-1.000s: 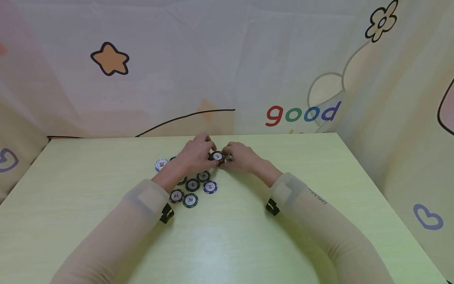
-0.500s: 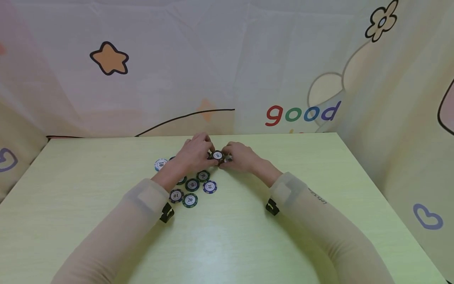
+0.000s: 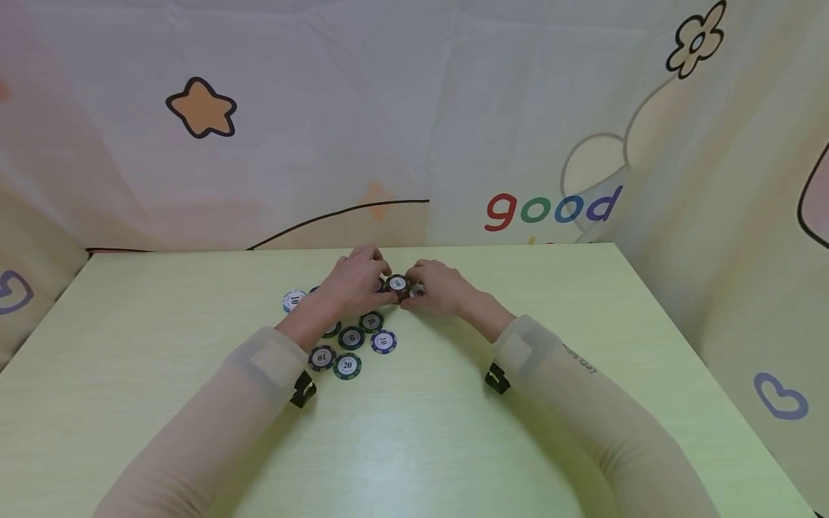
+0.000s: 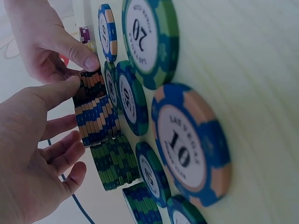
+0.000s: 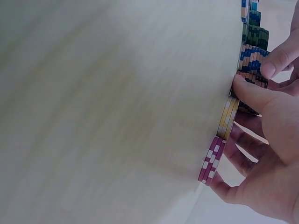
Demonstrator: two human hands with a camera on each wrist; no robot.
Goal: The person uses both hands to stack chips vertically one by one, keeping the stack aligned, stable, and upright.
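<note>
A stack of black poker chips (image 3: 397, 283) stands near the far edge of the table, held between both hands. My left hand (image 3: 358, 280) grips it from the left, thumb in front and index finger behind. In the left wrist view its other fingers spread behind a blue-and-peach chip stack (image 4: 98, 122). From the other side my right hand (image 3: 440, 286) grips the black stack, its thumb low against the front. Its remaining fingers lie behind a short yellow chip stack (image 5: 227, 117) and a short purple chip stack (image 5: 211, 161) in the right wrist view.
Several loose chips lie flat nearer the person, among them a green 20 chip (image 3: 347, 366) and a blue 10 chip (image 3: 383, 342). A green chip stack (image 4: 115, 163) continues the row leftward. A printed curtain (image 3: 324, 144) rises behind the table (image 3: 414, 446).
Both hands stay at the black stack. The left fingers have shifted very slightly left, and the top chip shows a little more fully.
</note>
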